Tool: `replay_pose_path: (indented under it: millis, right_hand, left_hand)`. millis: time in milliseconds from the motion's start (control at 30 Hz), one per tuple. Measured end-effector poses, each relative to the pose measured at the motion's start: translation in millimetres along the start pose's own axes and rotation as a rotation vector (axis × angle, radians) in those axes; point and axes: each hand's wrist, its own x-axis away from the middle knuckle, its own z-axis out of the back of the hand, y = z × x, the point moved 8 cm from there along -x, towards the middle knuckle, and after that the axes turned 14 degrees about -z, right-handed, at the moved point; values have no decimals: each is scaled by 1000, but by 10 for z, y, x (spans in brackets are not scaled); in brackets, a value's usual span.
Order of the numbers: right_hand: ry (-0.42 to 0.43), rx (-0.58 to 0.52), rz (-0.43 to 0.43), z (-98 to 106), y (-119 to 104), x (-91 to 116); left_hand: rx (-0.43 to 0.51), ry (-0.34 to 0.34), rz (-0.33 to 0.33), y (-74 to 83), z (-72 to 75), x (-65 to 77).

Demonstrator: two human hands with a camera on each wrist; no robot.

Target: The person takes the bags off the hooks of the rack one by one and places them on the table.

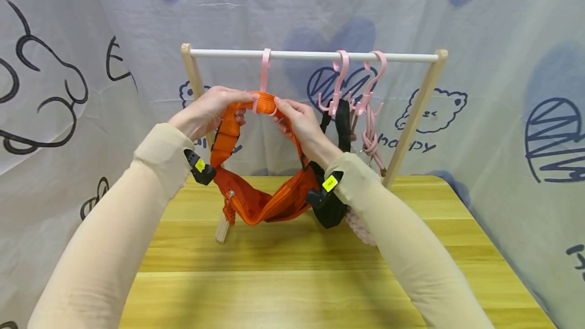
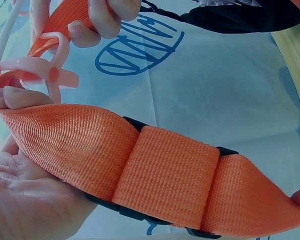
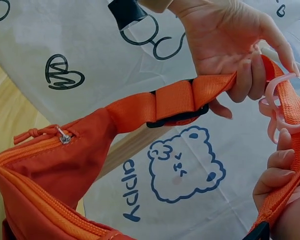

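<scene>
An orange waist bag [image 1: 274, 202] hangs below its webbing strap [image 1: 265, 101], which passes over the prongs of a pink hook [image 1: 264, 72] on the white rail. My left hand [image 1: 207, 108] pinches the strap just left of the hook. On the hook's other side, my right hand [image 1: 301, 123] grips the strap between thumb and fingers. In the left wrist view a black slider buckle [image 2: 132, 212] sits on the strap near the left palm. The bag's zipper [image 3: 65, 137] shows in the right wrist view.
The white rail [image 1: 301, 55] spans a wooden stand. To the right, two more pink hooks [image 1: 338, 83] carry a black bag [image 1: 330, 212] and a pink bag [image 1: 361, 227] with a knotted cord [image 1: 371, 136]. Below is a wooden table [image 1: 274, 288]; printed cloth [image 1: 256, 4] surrounds it.
</scene>
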Motion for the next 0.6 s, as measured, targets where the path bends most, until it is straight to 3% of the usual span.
replay_pose_path:
  millis: [600]
  right_hand:
    - [35,107,69,17,-65,38]
  left_hand:
    - [-155,43,-26,172,12,17]
